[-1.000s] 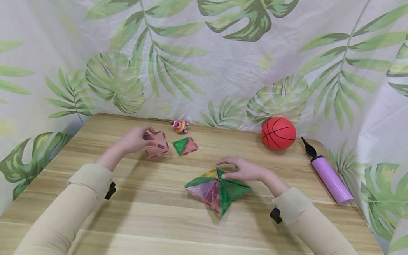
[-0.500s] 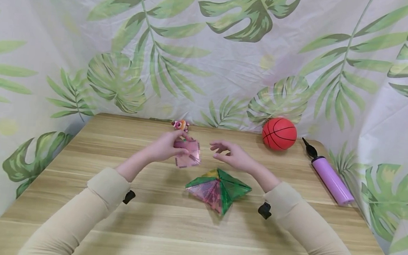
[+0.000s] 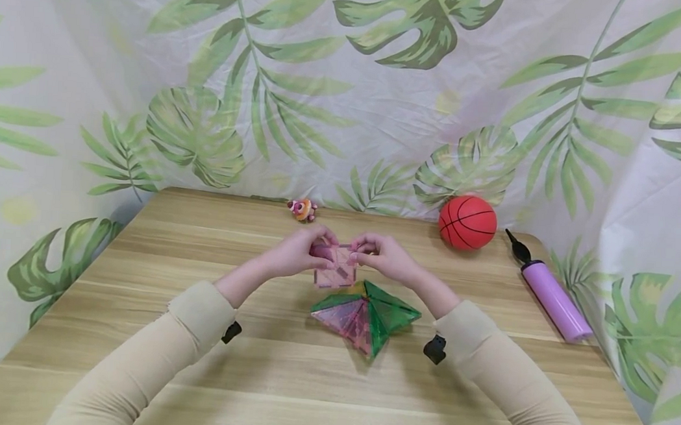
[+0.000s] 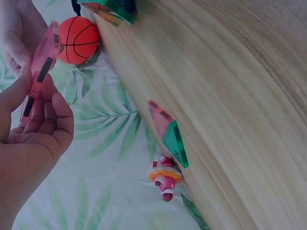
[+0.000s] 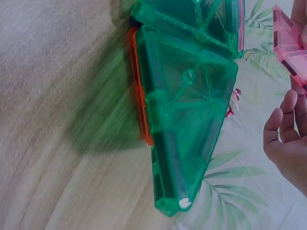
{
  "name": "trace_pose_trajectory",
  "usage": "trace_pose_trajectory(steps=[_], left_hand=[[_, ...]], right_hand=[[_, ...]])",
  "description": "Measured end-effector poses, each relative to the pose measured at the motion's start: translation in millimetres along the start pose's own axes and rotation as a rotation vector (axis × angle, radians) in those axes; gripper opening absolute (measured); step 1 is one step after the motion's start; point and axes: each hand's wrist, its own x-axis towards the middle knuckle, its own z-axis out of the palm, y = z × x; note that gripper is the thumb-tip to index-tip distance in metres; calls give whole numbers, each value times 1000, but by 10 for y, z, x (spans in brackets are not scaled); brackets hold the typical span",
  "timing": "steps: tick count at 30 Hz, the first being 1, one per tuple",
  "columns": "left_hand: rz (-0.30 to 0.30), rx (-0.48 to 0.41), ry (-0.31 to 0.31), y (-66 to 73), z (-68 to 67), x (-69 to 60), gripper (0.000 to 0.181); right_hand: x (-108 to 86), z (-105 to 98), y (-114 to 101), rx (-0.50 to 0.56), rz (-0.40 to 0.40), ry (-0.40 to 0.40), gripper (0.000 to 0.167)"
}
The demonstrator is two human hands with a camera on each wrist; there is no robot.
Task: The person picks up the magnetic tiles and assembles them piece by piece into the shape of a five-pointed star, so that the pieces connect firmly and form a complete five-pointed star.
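Over the middle of the table, my left hand (image 3: pixel 301 252) pinches a flat, see-through pink magnetic tile piece (image 3: pixel 334 277) at its left side. Thumb and fingers of my right hand (image 3: pixel 386 259) pinch the same piece at its upper right edge. Seen edge-on in the left wrist view, the pink piece (image 4: pixel 44 67) lies between thumb and fingers. Just in front of it, a low, pointed structure of magnetic tiles (image 3: pixel 364 321) in green, pink, purple and yellow stands on the table. Its green tiles (image 5: pixel 187 91) fill the middle of the right wrist view.
A flat pink and green tile pair (image 4: pixel 173 141) lies near a small pink toy figure (image 3: pixel 302 209) at the table's back edge; in the head view the hands hide the pair. A red ball (image 3: pixel 467 223) and a purple hand pump (image 3: pixel 554 300) are at the right.
The left hand has carried the pink piece from the back left to the middle. My right hand has moved from the tile structure leftward and back, and now grips the piece too.
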Motion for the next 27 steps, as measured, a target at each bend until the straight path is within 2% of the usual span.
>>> trace_pose_trajectory(steps=[5, 10, 16, 22, 27], left_hand=[[8, -19, 14, -49, 16, 14, 39], [46, -25, 35, -121, 57, 33, 45], [77, 34, 78, -234, 101, 48, 41], [68, 52, 74, -322, 189, 80, 35], [33, 45, 48, -404, 274, 98, 28]], right_hand=[[25, -37, 42, 54, 31, -10, 25], [61, -52, 105, 122, 67, -27, 29], [93, -54, 213, 175, 155, -32, 29], [110, -34, 316, 251, 287, -96, 28], [124, 14, 432, 277, 350, -144, 28]])
